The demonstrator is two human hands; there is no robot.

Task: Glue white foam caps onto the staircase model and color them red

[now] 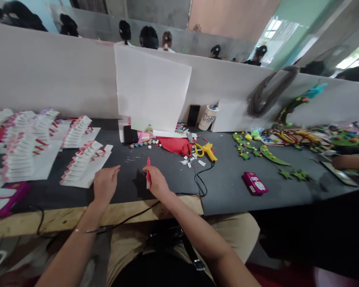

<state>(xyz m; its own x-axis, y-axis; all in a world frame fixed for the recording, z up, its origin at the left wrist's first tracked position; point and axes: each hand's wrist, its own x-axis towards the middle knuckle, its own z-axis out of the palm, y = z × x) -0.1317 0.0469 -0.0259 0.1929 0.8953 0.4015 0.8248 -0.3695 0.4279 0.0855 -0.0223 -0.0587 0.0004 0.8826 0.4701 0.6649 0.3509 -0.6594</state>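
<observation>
My right hand [158, 182] is closed around a pink-red pen [148, 173], held upright above the dark table [179, 175]. To its left, my left hand [106, 184] hovers near the table's front part, fingers bent toward the right; whether anything is between them is too small to tell. Just beside that hand lies a white card [86, 169] bearing a fanned row of folded white pieces with red marks. Small white scraps lie on the table beyond the pen.
More white fanned pieces [19, 155] stand at the left. Behind the pen are red paper [173, 144], red-handled scissors [187, 149], a yellow glue gun [210, 152] with a black cord, and a cup [208, 118]. A purple pack [255, 183] and a person's arm [351, 162] are at the right.
</observation>
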